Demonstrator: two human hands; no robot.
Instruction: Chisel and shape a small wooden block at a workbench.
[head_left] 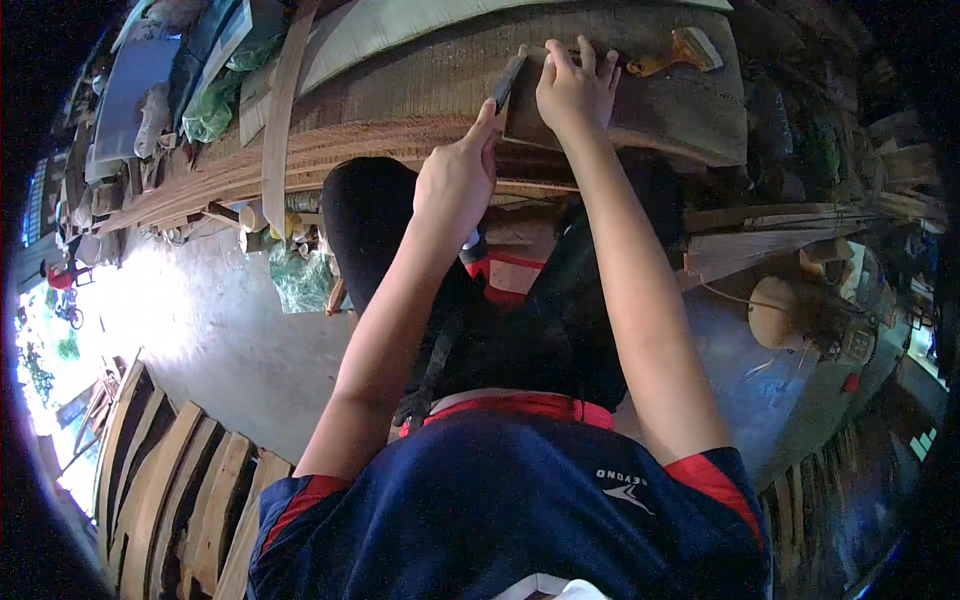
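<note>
My left hand [455, 185] is closed round a narrow, flat, dark blade-like tool [511, 80], its index finger stretched along it. The tool points away from me over a brown wooden board [430, 85]; whether it is a knife, a file or a chisel I cannot tell. Fingers apart, my right hand [577, 95] rests on or just over a smaller wooden piece [660, 110] lying on the board, to the right of the tool's tip. Right of that hand lies a brush [680, 52] with a wooden handle and pale bristles.
A pale wood strip [285, 130] crosses the stacked boards at left, near a green plastic bag [210, 112]. Cut planks [185, 480] stand at lower left. A round tan object [780, 312] and machinery sit at right. Concrete floor [240, 320] shows behind my arms.
</note>
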